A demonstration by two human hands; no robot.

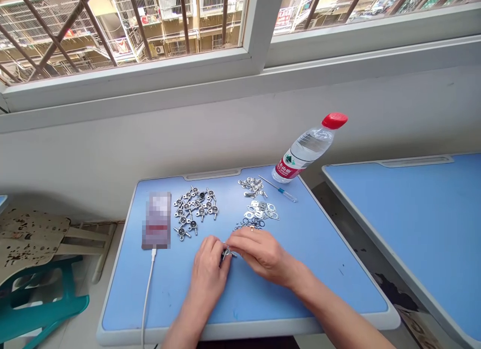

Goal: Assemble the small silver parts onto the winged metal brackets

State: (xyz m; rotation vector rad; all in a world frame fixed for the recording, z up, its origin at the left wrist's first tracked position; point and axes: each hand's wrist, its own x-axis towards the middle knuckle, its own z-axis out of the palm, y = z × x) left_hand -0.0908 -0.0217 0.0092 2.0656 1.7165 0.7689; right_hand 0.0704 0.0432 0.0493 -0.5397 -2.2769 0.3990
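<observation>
My left hand [208,269] pinches a small silver metal fitting [226,252] between thumb and fingers, low over the table's middle. From the other side, my right hand [261,251] brings its closed fingertips against that fitting; whatever they may grip is hidden. Just beyond the right fingers are small black rings [258,222] and tiny dark bits, partly covered by the hand. Behind those are flat silver plates with holes [259,209]. Farther back sits a heap of small silver pieces [253,186]. Several similar metal fittings with round dark centres [197,204] are spread beyond my left hand.
A slim screwdriver [285,193] and a red-capped water bottle [304,153] are at the blue table's [300,289] back right. On the left, a blurred phone-like object [158,220] has a white cable [148,289]. Another table [421,214] stands right, a green stool [56,309] left.
</observation>
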